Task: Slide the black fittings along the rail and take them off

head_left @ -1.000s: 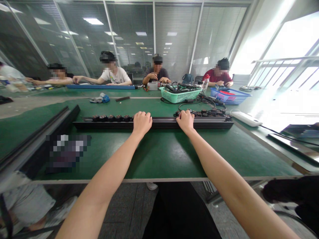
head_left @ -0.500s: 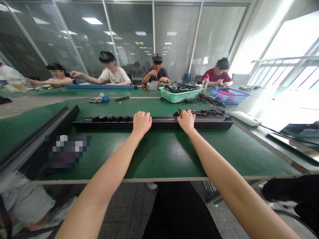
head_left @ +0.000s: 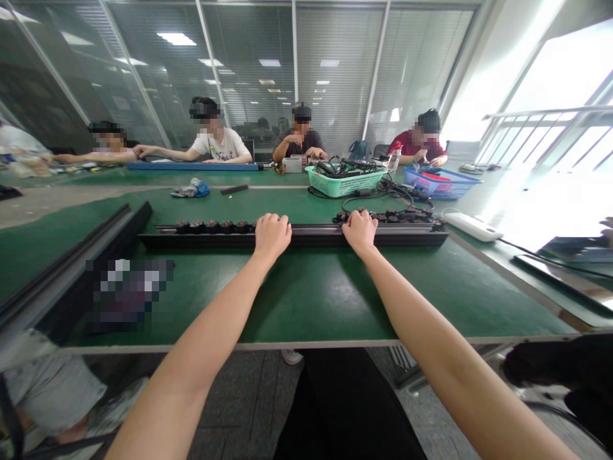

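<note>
A long black metal channel (head_left: pixel 313 240) lies across the green table in front of me. Several black round modules with copper-coloured parts (head_left: pixel 227 227) sit in a row along its far side, left of my hands. My left hand (head_left: pixel 272 235) is closed over the channel near its middle, its fingers curled over the far edge. To the right, my right hand (head_left: pixel 360 230) grips the same channel, beside more black modules (head_left: pixel 395 217) and their wires. Both sets of fingertips are hidden behind the channel.
Beyond the channel stand a green basket of black cables (head_left: pixel 345 185) and a blue basket (head_left: pixel 443 185). Another long black channel (head_left: pixel 108 262) lies at the left. A white power strip (head_left: pixel 472 227) is at the right. Several people sit across the table.
My hands have hardly moved on the channel. Across the table, a person in red has raised a hand, and the arm of one in white has shifted slightly.
</note>
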A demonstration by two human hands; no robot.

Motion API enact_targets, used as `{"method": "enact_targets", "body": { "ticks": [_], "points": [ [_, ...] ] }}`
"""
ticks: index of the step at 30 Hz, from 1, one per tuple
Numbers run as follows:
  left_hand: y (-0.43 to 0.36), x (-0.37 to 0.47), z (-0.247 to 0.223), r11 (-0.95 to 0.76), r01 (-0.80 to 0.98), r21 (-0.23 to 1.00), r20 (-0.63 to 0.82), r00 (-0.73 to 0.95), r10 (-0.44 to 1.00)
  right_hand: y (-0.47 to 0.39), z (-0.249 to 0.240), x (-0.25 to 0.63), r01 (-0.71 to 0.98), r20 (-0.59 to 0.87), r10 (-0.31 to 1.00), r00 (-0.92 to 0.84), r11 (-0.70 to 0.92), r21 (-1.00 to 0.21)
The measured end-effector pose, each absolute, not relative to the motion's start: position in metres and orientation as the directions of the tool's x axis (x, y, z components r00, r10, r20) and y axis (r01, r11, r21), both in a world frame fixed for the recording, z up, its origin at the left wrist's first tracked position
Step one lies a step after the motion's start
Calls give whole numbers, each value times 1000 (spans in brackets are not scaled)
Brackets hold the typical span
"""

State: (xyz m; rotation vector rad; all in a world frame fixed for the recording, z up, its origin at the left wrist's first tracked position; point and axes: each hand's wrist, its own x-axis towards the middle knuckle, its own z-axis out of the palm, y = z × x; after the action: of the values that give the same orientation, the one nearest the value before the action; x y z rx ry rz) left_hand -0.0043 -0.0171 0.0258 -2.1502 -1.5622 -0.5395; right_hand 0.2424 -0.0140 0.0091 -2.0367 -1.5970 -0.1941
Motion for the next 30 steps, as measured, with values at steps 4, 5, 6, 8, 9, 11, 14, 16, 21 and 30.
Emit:
{"method": "enact_targets", "body": {
  "ticks": [4, 5, 6, 8, 9, 11, 14, 16, 21, 30],
  "points": [
    [-17, -4, 26, -280, 955, -99, 543, 287, 789, -13, 8, 243, 930, 429, 851, 301, -164, -328],
    [-17, -4, 26, -282, 955, -94, 545, 286, 788, -13, 8, 244, 929, 430, 850, 304, -166, -330],
    [-17, -4, 26, -284, 955, -91, 545, 286, 788, -13, 8, 244, 929, 432, 849, 305, -166, -330],
    [-18, -4, 26, -285, 954, -91, 544, 287, 788, -12, 7, 245, 929, 434, 847, 307, -168, -330],
    [-18, -4, 26, -284, 954, -93, 543, 287, 789, -11, 7, 245, 928, 434, 846, 309, -170, -330],
    [-18, -4, 26, -282, 955, -96, 542, 287, 790, -11, 7, 245, 927, 433, 845, 315, -175, -333],
    [-17, -4, 26, -284, 954, -94, 542, 288, 789, -11, 8, 245, 924, 429, 844, 322, -181, -337],
    [-17, -4, 26, -287, 954, -92, 542, 289, 789, -11, 8, 245, 922, 428, 843, 327, -187, -339],
    [-17, -4, 26, -284, 955, -90, 539, 286, 792, -12, 9, 246, 918, 423, 840, 340, -198, -344],
    [-16, -4, 25, -284, 954, -94, 543, 289, 789, -15, 12, 250, 907, 402, 840, 365, -222, -358]
  ]
}}
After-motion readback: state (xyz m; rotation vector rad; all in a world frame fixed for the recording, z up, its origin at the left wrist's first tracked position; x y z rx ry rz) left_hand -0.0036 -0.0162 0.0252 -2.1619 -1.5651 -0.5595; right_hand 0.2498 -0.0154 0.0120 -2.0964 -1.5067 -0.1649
